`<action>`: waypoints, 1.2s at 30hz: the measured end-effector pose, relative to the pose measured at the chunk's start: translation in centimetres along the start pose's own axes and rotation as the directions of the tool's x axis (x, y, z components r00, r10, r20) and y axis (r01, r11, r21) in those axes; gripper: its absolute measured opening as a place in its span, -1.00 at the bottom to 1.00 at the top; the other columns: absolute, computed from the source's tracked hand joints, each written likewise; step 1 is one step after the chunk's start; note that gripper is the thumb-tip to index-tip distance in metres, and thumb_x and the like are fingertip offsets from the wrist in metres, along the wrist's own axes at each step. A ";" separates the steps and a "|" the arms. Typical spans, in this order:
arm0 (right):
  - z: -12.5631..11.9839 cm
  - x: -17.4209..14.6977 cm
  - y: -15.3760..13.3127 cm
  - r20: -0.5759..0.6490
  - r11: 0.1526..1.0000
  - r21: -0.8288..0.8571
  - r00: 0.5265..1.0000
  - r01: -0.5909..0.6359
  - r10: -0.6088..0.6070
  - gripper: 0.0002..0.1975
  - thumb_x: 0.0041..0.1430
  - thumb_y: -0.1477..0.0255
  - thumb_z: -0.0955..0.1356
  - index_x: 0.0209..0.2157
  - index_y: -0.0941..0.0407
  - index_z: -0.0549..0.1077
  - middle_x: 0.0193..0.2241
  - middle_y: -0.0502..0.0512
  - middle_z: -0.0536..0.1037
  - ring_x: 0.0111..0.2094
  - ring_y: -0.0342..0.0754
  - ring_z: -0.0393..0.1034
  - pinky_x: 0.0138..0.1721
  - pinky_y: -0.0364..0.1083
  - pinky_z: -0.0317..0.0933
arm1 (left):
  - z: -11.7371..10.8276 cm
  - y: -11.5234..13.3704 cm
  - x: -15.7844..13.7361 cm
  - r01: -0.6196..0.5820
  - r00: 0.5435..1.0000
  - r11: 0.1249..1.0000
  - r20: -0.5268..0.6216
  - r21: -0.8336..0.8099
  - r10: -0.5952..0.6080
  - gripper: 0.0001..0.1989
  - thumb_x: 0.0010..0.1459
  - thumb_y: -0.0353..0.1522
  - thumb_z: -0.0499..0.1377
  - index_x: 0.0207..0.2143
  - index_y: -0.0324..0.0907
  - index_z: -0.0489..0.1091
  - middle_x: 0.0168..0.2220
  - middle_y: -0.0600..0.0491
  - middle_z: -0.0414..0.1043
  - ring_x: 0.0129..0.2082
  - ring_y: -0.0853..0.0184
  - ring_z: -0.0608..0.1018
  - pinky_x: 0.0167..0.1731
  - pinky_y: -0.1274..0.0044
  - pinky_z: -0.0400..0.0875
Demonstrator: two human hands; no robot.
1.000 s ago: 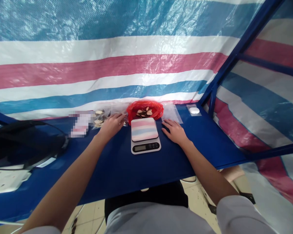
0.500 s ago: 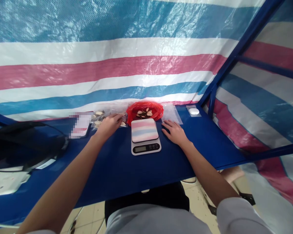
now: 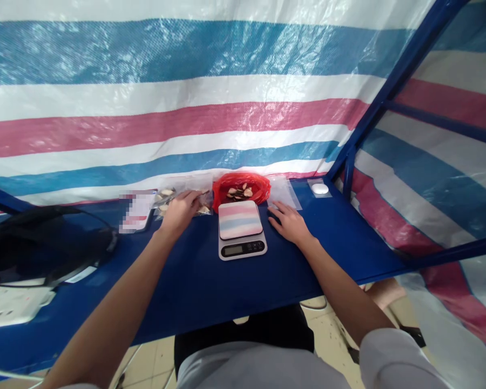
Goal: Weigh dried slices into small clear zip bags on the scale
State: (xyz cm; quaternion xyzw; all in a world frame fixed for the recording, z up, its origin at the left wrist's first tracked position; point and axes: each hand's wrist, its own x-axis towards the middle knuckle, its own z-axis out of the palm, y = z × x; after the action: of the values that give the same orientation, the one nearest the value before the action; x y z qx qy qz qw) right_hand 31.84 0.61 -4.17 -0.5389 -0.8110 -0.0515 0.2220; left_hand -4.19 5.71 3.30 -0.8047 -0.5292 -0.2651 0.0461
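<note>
Left hand (image 3: 180,212) is sitting slightly farther left than a second ago, fingers bending more, while my right hand (image 3: 290,222) is staying put. My left grip is arching, partly curled, over a clear bag of slices (image 3: 167,192); whether it is pinching anything, I cannot tell. My right grip is lying palm down on the tabletop (image 3: 202,286), fingers loosely spread, holding nothing, fingertips nearing a flat clear bag (image 3: 285,193). Between my hands, a kitchen scale (image 3: 240,221) is standing, display facing me. Just behind it, a red bag (image 3: 262,189) is gaping, with pale slices (image 3: 247,192) showing inside.
</note>
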 end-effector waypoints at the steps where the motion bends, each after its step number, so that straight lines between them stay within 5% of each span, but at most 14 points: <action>1: -0.2 0.0 -0.1 -0.010 1.000 -0.004 1.000 0.005 -0.005 -0.62 0.40 0.31 0.25 0.14 0.10 0.50 0.24 0.20 0.43 0.27 0.16 0.30 0.26 0.14 0.24 | -0.2 0.2 -0.1 0.022 0.999 0.999 -0.042 -0.029 -0.023 -0.68 0.22 -0.39 0.06 -0.06 -0.19 0.53 -0.09 -0.13 0.60 -0.09 0.11 0.61 -0.02 0.35 0.46; 7: -1.5 0.3 -1.0 -0.113 0.999 0.017 0.993 0.048 -0.046 -0.65 0.40 0.37 0.25 0.09 0.10 0.53 0.17 0.19 0.50 0.23 0.15 0.36 0.27 0.15 0.24 | -2.3 2.2 -1.4 0.156 0.944 0.949 -0.242 -0.275 -0.225 -0.71 0.19 -0.32 0.14 -0.09 -0.16 0.56 -0.14 -0.05 0.61 -0.21 0.21 0.61 -0.07 0.42 0.47; 13: -3.5 1.4 -3.7 -0.227 0.982 0.155 0.971 0.109 -0.072 -0.65 0.39 0.36 0.25 0.10 0.06 0.53 0.15 0.11 0.53 0.20 0.08 0.40 0.26 0.07 0.26 | -3.5 5.4 -2.5 0.229 0.883 0.767 -0.204 -0.599 -0.423 -0.64 0.07 -0.22 0.30 -0.11 -0.18 0.58 -0.32 0.03 0.57 -0.37 0.32 0.54 -0.29 0.50 0.47; 20: -3.8 3.9 -5.6 -0.192 0.843 0.537 0.976 0.018 0.101 -0.58 0.35 0.31 0.29 0.20 0.01 0.46 0.17 0.04 0.51 0.18 0.03 0.42 0.24 0.00 0.29 | -0.6 8.6 -3.8 0.219 0.899 0.338 0.055 -0.915 -0.434 -0.57 -0.12 -0.21 0.47 -0.18 -0.18 0.57 -0.18 -0.02 0.60 -0.18 0.20 0.61 -0.11 0.40 0.49; 26: -2.8 5.5 -6.3 0.001 0.479 0.866 0.958 -0.145 0.288 -0.57 0.27 0.22 0.36 0.13 0.05 0.51 0.09 0.07 0.57 0.10 0.06 0.50 0.22 0.06 0.31 | -0.3 9.6 -4.5 0.365 0.870 -0.058 0.363 -0.929 -0.332 -0.56 -0.17 -0.29 0.52 -0.18 -0.15 0.57 -0.20 0.00 0.62 -0.19 0.21 0.63 -0.10 0.36 0.51; 28: -2.5 5.7 -6.5 0.023 0.388 0.908 0.942 -0.160 0.333 -0.58 0.21 0.18 0.40 0.03 0.09 0.56 0.01 0.11 0.63 0.05 0.08 0.53 0.19 0.08 0.34 | -0.5 9.6 -4.6 0.406 0.861 -0.098 0.416 -0.909 -0.294 -0.58 -0.16 -0.29 0.52 -0.19 -0.15 0.58 -0.21 -0.01 0.63 -0.22 0.20 0.64 -0.15 0.35 0.53; 32: -2.0 5.6 -6.5 0.031 0.348 0.921 0.922 -0.177 0.387 -0.63 0.09 0.15 0.46 -0.16 0.12 0.63 -0.18 0.12 0.69 -0.10 0.08 0.58 0.07 0.07 0.42 | -0.2 9.1 -4.5 0.398 0.852 -0.115 0.413 -0.910 -0.321 -0.58 -0.18 -0.29 0.52 -0.21 -0.14 0.58 -0.20 -0.02 0.64 -0.21 0.21 0.64 -0.14 0.37 0.54; 36: -2.1 5.9 -6.1 0.152 0.252 0.931 0.908 -0.264 0.389 -0.62 -0.01 0.14 0.50 -0.24 0.13 0.65 -0.34 0.08 0.67 -0.31 0.02 0.57 -0.23 0.01 0.53 | 0.3 7.7 -4.3 0.422 0.832 -0.052 0.409 -0.905 -0.375 -0.49 -0.19 -0.25 0.53 -0.14 -0.17 0.55 -0.21 -0.02 0.64 -0.23 0.23 0.64 -0.14 0.39 0.54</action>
State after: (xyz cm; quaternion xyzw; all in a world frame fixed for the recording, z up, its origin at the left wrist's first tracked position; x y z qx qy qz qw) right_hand 25.11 2.40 1.06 -0.4627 -0.5463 0.4424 0.5402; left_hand 1.36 -1.12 2.55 -0.4360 -0.4215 -0.5335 -0.5896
